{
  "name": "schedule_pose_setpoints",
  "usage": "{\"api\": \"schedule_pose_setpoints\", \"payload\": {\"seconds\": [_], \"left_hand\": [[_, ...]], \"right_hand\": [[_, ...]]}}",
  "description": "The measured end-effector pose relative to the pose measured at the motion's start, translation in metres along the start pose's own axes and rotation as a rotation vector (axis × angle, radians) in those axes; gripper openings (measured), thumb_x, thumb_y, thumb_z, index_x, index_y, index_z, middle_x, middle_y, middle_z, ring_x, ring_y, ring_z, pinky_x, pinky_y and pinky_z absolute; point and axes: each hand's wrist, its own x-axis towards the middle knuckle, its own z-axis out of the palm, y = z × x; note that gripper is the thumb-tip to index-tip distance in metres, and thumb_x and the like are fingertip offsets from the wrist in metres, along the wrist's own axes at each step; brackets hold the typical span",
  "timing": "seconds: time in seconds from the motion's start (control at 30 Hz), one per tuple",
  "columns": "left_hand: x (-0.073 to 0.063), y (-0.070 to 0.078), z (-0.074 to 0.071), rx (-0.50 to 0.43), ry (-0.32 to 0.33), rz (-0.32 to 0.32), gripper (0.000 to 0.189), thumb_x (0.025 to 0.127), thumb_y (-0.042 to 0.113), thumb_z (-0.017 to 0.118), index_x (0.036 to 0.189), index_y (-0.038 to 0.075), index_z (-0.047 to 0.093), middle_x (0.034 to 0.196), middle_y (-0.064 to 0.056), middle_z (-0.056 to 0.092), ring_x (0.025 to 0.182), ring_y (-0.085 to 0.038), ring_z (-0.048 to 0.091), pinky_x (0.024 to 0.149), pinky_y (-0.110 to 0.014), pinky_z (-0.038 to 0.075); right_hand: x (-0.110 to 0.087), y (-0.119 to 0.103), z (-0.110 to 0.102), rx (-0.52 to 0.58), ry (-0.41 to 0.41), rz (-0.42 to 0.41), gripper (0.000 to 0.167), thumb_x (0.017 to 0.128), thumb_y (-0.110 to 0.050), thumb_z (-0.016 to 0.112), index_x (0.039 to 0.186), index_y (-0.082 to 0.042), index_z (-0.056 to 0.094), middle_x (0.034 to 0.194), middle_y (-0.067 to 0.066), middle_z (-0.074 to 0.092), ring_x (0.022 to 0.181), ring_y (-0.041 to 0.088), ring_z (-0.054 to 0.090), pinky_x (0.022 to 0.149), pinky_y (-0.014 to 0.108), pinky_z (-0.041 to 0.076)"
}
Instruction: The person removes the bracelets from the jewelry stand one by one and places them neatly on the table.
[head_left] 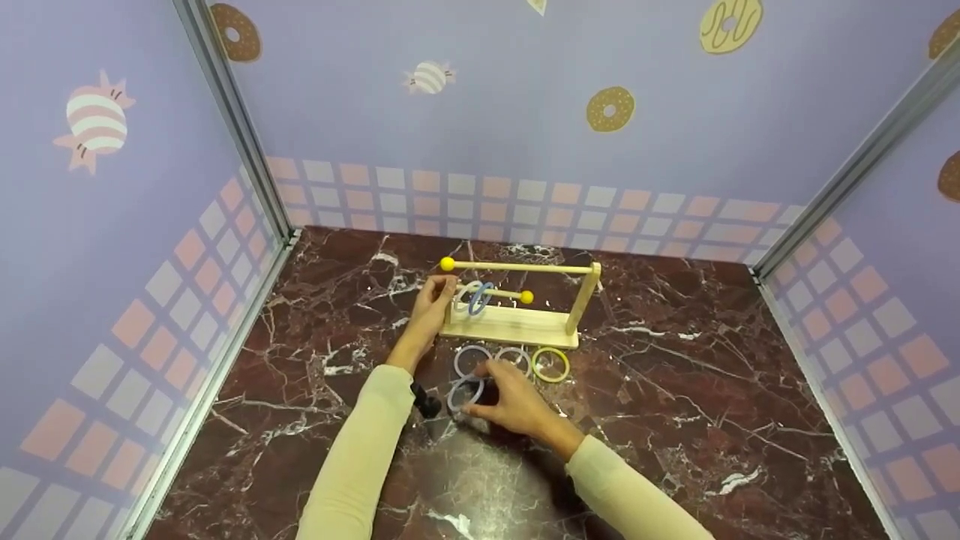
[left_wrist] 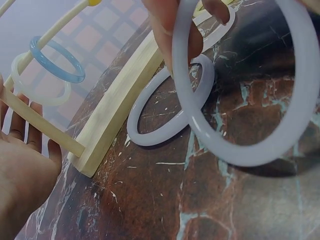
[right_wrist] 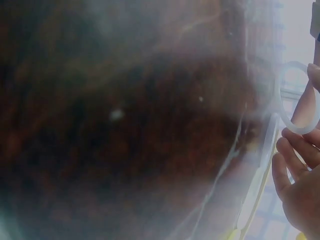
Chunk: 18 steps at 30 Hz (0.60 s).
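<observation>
two threaded rings (left_wrist: 75,76) hung; left hand (head_left: 430,304) seemingly gripped the wooden stand (head_left: 517,328), right hand (head_left: 519,399) a lilac ring (left_wrist: 240,155); three loose rings (left_wrist: 150,140) awaited.

Pinching pale lilac ring (head_left: 451,399) in right hand (head_left: 517,401). Holding wooden stand (head_left: 517,328) by its short post with left hand (head_left: 430,309). Threaded on lower rod (head_left: 506,294), tipped with yellow ball (head_left: 527,298): white ring (head_left: 459,301), blue ring (head_left: 472,306). Flat on marbled tabletop (head_left: 652,420), before stand: two more pale rings (head_left: 456,362), yellow ring (head_left: 568,365).
</observation>
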Motion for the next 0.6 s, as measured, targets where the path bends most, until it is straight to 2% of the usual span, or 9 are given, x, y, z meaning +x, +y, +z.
{"api": "schedule_pose_setpoints", "payload": {"seconds": [0.13,0.37,0.6], "left_hand": [[0.0007,-0.0004,0.0001,0.01,0.002,0.002,0.033,0.11,0.021,0.06,0.13,-0.005,0.059,0.133,-0.027,0.058,0.115,-0.018,0.056,0.106,-0.031,0.041],[0.0006,-0.0002,0.0011,0.0,0.001,0.017,0.039,0.111,0.019,0.059,0.133,-0.013,0.055,0.132,-0.027,0.059,0.112,-0.016,0.057,0.102,-0.029,0.042],[-0.0007,-0.0004,0.0003,0.004,0.013,0.009,0.025,0.11,0.019,0.06,0.124,-0.002,0.062,0.129,-0.022,0.062,0.112,-0.017,0.058,0.103,-0.029,0.043]], "right_hand": [[-0.0008,0.0,0.0033,-0.011,0.009,-0.011,0.06,0.085,-0.047,0.089,0.125,-0.009,0.064,0.119,0.006,0.067,0.108,0.019,0.061,0.098,0.043,0.053],[-0.0044,0.0014,0.0078,-0.09,0.029,-0.063,0.07,0.083,-0.048,0.09,0.134,-0.009,0.062,0.128,0.006,0.065,0.115,0.021,0.062,0.104,0.043,0.052],[-0.0073,-0.0006,0.0077,-0.121,0.026,-0.079,0.07,0.083,-0.05,0.089,0.134,-0.009,0.062,0.125,0.005,0.066,0.111,0.021,0.061,0.099,0.043,0.053]]}}
